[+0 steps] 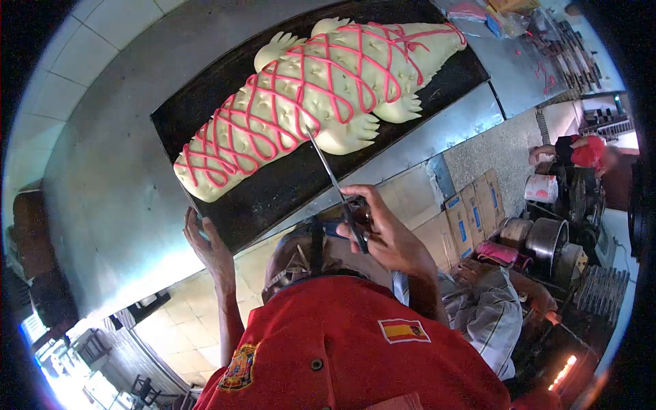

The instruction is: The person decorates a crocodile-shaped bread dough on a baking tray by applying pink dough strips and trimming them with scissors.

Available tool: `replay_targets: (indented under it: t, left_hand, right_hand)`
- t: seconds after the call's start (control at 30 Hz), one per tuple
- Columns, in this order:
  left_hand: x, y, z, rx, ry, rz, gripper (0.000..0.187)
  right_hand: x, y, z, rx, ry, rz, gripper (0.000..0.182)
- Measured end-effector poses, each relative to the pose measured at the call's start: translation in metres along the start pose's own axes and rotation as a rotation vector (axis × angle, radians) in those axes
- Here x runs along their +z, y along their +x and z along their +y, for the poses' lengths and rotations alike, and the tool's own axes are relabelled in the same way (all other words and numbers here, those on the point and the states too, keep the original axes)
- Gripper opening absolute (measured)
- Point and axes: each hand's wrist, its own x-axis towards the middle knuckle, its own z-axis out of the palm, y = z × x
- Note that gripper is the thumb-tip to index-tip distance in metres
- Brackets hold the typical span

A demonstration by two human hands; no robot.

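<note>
A long dough figure shaped like a crocodile [294, 102], with clawed feet and piped pink criss-cross lines, lies on a dark baking tray [273, 198]. Small dents dot its back. My right hand [393, 239] is closed around the black handles of a pair of scissors [331, 174]. The tip of the long, narrow blades rests at the dough's near side, beside a front-facing foot. Down by the tail end, my left hand [210, 249] has its fingers curled at the near left edge of the tray.
The tray sits on a metal worktable [109, 178]. Pink scraps and bags [509, 24] lie at its far right. Flattened cardboard [475, 212], metal pots [547, 239] and a white bucket [541, 188] stand to the right. Another person in red [588, 152] is farther off.
</note>
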Motion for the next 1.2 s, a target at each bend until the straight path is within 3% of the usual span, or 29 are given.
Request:
replay_targets:
  t: [0.23,0.47,0.57,0.67,0.73,0.83,0.87,0.97,1.07,1.13,1.2]
  left_hand:
    - [-0.001,0.001,-0.002,-0.022,-0.028,-0.012,0.047]
    - [0.000,-0.001,0.004,-0.030,-0.071,0.006,0.048]
    - [0.000,0.001,0.001,0.026,-0.051,0.004,0.046]
    - [0.004,-0.001,0.001,0.022,-0.113,0.036,0.046]
    - [0.007,0.001,-0.009,0.025,-0.163,0.056,0.045]
    - [0.006,0.000,-0.004,0.074,-0.121,0.073,0.045]
    - [0.005,0.000,-0.001,0.038,-0.108,0.062,0.045]
    - [0.008,-0.001,0.004,-0.031,-0.079,0.094,0.045]
    - [0.008,-0.005,-0.006,-0.061,-0.030,0.133,0.046]
    - [0.010,-0.005,-0.014,-0.046,0.033,0.159,0.047]
    - [0.011,-0.008,-0.012,-0.096,0.140,0.249,0.047]
  right_hand:
    - [-0.012,-0.025,0.000,-0.068,0.100,0.209,0.058]
    - [-0.027,-0.007,0.012,-0.072,0.071,0.201,0.060]
    - [-0.041,-0.029,0.003,-0.026,-0.116,0.199,0.058]
    - [-0.059,-0.052,-0.013,-0.012,0.026,0.255,0.059]
    - [-0.074,-0.052,-0.003,-0.241,0.047,0.326,0.059]
    - [-0.108,-0.047,-0.013,-0.239,-0.134,0.572,0.054]
    - [-0.122,-0.042,-0.011,-0.254,-0.137,0.570,0.054]
    - [-0.185,-0.030,-0.007,-0.251,-0.330,0.856,0.050]
    - [-0.267,-0.013,0.006,-0.273,-0.450,1.008,0.045]
    - [-0.338,0.003,0.034,-0.178,-0.531,1.089,0.044]
    - [-0.400,0.015,0.049,-0.235,-0.584,1.091,0.043]
